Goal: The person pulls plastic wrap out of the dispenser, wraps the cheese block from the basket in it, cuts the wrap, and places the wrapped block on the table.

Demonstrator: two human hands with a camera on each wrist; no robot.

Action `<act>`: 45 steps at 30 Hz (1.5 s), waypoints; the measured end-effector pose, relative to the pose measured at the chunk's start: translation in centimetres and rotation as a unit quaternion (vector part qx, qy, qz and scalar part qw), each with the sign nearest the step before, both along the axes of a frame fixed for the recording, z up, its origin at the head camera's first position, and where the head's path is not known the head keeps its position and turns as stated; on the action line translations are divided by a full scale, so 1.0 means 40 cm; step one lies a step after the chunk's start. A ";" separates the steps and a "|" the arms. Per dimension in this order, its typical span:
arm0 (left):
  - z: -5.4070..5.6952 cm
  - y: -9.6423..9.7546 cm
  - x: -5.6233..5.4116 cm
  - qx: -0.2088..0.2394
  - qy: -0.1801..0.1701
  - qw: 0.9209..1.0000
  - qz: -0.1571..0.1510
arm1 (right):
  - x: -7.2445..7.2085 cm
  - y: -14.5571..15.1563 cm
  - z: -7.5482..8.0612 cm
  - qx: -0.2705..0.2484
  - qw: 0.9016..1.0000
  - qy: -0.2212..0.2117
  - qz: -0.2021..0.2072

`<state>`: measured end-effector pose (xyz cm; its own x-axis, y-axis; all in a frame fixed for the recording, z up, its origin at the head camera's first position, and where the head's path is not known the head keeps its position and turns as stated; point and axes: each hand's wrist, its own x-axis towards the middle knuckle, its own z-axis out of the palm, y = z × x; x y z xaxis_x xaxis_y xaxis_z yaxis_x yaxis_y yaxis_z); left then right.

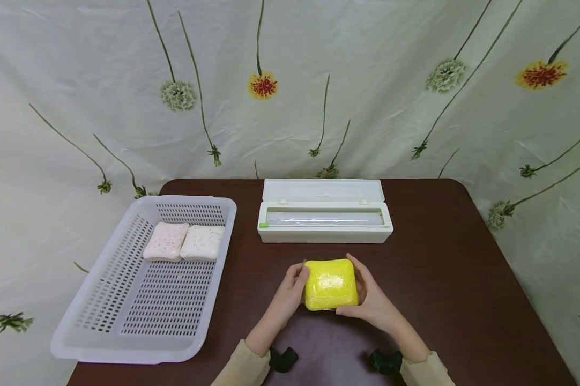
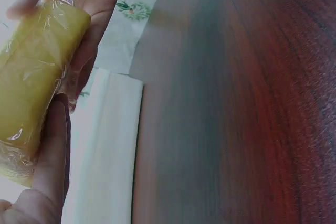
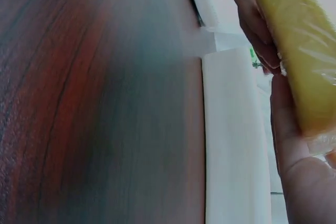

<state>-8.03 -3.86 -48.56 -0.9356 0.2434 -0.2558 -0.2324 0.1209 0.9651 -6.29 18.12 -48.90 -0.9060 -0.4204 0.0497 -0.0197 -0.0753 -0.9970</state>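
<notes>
Between both hands is a yellow rounded block (image 1: 331, 284) wrapped in clear plastic film. My left hand (image 1: 290, 292) grips its left side, thumb along the near face. On the other side my right hand (image 1: 374, 303) holds it, with the thumb at the lower front edge and fingers behind. In the left wrist view the film on the block (image 2: 31, 82) looks wrinkled, and fingers lie under it. The right wrist view shows the block (image 3: 302, 51) raised above the table. Just beyond the hands stands a white cling film dispenser (image 1: 325, 236), its lid up and a roll inside.
At the left is a white perforated basket (image 1: 227, 241) holding a pinkish speckled block (image 1: 166, 241) and a white speckled block (image 1: 202, 242). The dark brown table (image 1: 444, 268) reaches a flower-patterned cloth (image 1: 386, 123) at the back.
</notes>
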 end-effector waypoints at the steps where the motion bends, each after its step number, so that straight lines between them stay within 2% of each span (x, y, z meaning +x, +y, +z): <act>1: 0.000 -0.001 0.002 -0.009 0.015 1.000 -0.004 | 0.000 -0.001 0.000 0.005 1.000 -0.003 -0.003; 3: 0.001 -0.005 0.006 -0.016 0.049 0.998 -0.019 | 0.000 -0.001 0.001 0.015 1.000 -0.006 -0.010; 6: 0.003 -0.009 0.009 0.006 0.076 0.995 -0.057 | -0.001 0.000 0.007 0.028 0.999 -0.011 -0.018; 11: -0.001 -0.013 0.011 0.057 0.054 0.991 -0.112 | 0.000 0.005 0.010 0.053 0.998 -0.012 -0.026; 15: -0.007 -0.010 0.015 0.060 0.048 0.989 -0.123 | 0.003 0.007 0.006 0.092 0.995 -0.017 -0.039; 19: -0.006 -0.003 0.018 0.065 0.041 0.989 -0.124 | 0.002 0.010 0.006 0.131 0.990 -0.015 -0.057; 23: -0.002 0.000 0.022 0.055 0.035 0.990 -0.123 | -0.002 0.020 0.013 0.134 0.988 -0.012 -0.069; 26: -0.001 -0.001 0.024 0.029 0.048 0.992 -0.113 | -0.006 0.039 0.019 0.129 0.988 -0.015 -0.082; 31: -0.006 -0.013 0.025 -0.025 0.086 0.992 -0.089 | -0.015 0.112 0.026 0.152 0.980 -0.012 -0.129; 35: -0.005 -0.027 0.024 -0.079 0.136 0.985 -0.068 | -0.022 0.194 0.033 0.186 0.967 -0.028 -0.174; 40: 0.014 -0.042 0.023 -0.154 0.184 0.970 -0.045 | -0.022 0.286 0.034 0.230 0.948 -0.054 -0.213; 45: 0.028 -0.054 0.025 -0.189 0.201 0.961 -0.030 | -0.026 0.353 0.018 0.257 0.936 -0.061 -0.232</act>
